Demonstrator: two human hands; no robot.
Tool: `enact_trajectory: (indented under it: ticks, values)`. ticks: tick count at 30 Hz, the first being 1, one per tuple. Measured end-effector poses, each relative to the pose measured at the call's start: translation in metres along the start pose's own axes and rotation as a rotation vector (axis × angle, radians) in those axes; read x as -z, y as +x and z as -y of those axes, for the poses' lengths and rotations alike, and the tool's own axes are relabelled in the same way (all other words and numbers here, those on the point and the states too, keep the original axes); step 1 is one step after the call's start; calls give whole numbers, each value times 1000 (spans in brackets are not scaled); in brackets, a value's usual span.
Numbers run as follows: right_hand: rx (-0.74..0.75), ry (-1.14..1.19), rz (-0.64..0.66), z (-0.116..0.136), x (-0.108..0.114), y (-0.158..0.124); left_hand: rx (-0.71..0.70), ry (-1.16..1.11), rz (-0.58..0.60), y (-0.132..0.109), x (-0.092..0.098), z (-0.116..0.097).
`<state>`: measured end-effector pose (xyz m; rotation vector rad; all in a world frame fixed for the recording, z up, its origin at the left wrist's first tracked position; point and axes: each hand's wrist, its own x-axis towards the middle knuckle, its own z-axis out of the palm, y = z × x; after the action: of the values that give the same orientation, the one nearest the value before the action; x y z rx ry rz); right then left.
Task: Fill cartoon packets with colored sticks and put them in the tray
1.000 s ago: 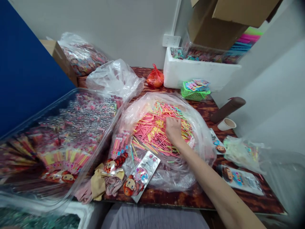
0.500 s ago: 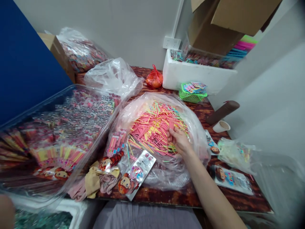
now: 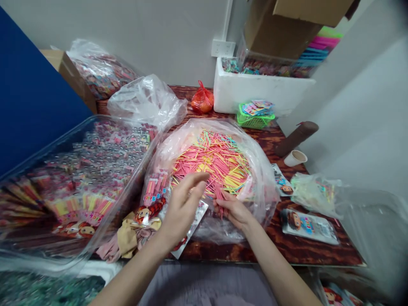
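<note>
The right hand [image 3: 234, 211] is pinching a few pink sticks [image 3: 219, 196] from the heap [image 3: 213, 161] bagged on the table [image 3: 302, 251]. The left hand [image 3: 183, 204] is hovering alongside, fingers spread and empty. Filled packets [image 3: 89, 208] are crowding the tray [image 3: 63, 137], while many sticks are lying loose.

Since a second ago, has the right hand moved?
Yes. The right hand came back from the middle of the stick pile to its near edge, toward the person, pinching a few pink sticks.
</note>
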<state>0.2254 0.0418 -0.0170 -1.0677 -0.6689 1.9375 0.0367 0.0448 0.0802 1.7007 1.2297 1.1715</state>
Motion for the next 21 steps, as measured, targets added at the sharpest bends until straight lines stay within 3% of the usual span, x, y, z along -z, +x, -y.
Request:
enact_trajectory:
  ticks: [5,9,11,15,21]
  values:
    - [44,22,63,1,-9,0,-288,457,378,13,-43,42]
    - [2,171,138,-1,-4,0,-293,499,540,11,-46,60]
    - [-35,203,144,0,0,0,-256,419,511,9,-41,61]
    - [-23,143,106,9,-3,1,-121,232,295,4,-30,56]
    - [373,-226,-81,7,-13,10,89,99,144,-10,-30,52]
